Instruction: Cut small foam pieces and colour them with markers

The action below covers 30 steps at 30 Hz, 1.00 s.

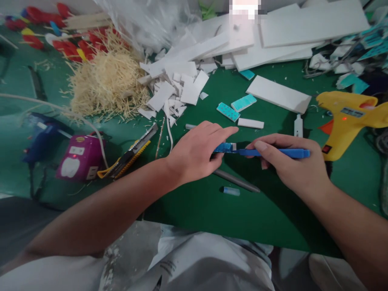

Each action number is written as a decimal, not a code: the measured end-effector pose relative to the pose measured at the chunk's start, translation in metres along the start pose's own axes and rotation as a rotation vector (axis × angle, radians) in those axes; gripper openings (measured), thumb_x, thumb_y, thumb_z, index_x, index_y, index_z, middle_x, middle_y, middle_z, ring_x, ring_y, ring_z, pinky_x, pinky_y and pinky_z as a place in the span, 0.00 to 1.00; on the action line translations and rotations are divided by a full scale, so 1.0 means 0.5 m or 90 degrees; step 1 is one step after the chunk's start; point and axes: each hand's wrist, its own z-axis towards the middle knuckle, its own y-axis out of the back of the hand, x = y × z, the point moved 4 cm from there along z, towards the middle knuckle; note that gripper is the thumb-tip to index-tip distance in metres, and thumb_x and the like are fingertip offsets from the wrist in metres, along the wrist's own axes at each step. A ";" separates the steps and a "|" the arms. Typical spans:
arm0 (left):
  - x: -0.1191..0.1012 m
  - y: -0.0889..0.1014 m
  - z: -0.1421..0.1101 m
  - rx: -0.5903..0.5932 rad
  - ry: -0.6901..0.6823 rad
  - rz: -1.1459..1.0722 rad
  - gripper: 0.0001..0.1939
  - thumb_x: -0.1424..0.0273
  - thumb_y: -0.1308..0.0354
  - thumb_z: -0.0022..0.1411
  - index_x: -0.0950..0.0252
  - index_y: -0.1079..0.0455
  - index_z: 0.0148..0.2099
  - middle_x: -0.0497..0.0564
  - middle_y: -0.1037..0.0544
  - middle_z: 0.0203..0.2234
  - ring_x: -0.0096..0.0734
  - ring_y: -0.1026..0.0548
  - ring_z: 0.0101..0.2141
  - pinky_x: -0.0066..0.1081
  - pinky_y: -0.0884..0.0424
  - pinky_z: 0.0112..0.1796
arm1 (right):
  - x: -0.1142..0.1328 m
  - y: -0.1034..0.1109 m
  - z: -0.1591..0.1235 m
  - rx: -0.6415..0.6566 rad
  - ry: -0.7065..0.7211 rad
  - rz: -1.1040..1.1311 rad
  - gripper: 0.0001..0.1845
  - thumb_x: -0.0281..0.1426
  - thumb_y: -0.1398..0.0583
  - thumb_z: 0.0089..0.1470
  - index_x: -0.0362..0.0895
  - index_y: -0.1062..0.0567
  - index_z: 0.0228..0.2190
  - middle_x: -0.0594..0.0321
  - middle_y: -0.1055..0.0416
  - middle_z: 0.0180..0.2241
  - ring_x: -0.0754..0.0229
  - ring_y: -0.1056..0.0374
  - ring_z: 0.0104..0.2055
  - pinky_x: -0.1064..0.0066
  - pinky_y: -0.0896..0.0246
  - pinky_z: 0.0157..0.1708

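Shown with both forearms (115, 206) bare and angled inward, left hand (197, 151) palm down with index finger (228, 132) outstretched, right hand (294, 163) closed in a pinch.

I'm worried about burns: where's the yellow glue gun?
In the head view, the yellow glue gun is at the right, just beyond the right hand.

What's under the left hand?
Jutting out from under the left hand: part of a blue piece and a dark grey rod. Their covered ends, and anything else beneath it, can't be seen.
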 end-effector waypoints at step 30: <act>-0.002 -0.002 0.001 0.001 0.003 0.002 0.23 0.76 0.47 0.69 0.69 0.34 0.65 0.57 0.21 0.46 0.43 0.26 0.49 0.41 0.30 0.51 | -0.001 0.001 -0.001 -0.001 -0.014 0.002 0.08 0.37 0.32 0.55 0.51 0.16 0.25 0.66 0.28 0.16 0.64 0.36 0.17 0.71 0.42 0.16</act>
